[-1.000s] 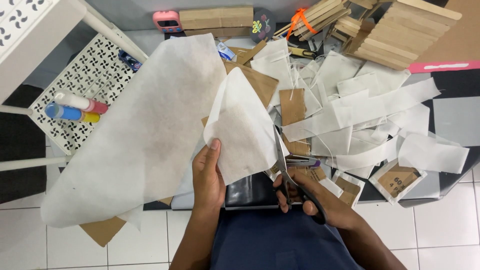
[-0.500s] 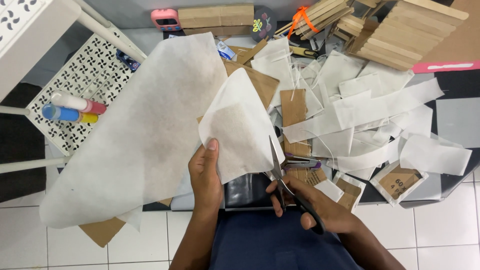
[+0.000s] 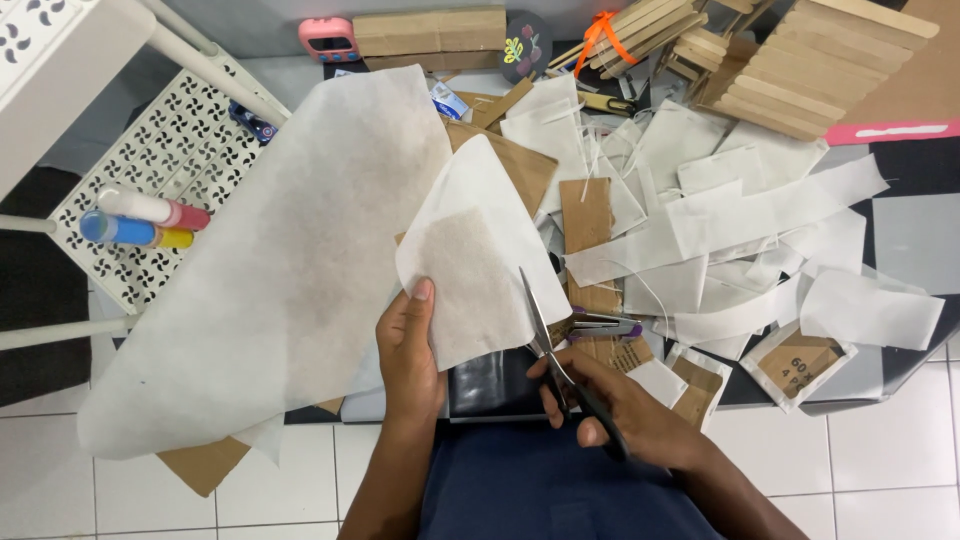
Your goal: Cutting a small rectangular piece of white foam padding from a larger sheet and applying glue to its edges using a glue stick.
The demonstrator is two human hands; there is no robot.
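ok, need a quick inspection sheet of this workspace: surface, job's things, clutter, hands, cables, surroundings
surface: dark mat over white floor tiles, mostly covered.
job's things: white fabric sheet, folded piece at the scissors.
clutter: white fabric offcuts, brown card pieces, wooden stick bundles.
hands: left hand pinches the folded piece; right hand works the scissors, blades on its edge.
cables: nothing seen.
surroundings: white perforated rack with bottles, pink gadget.
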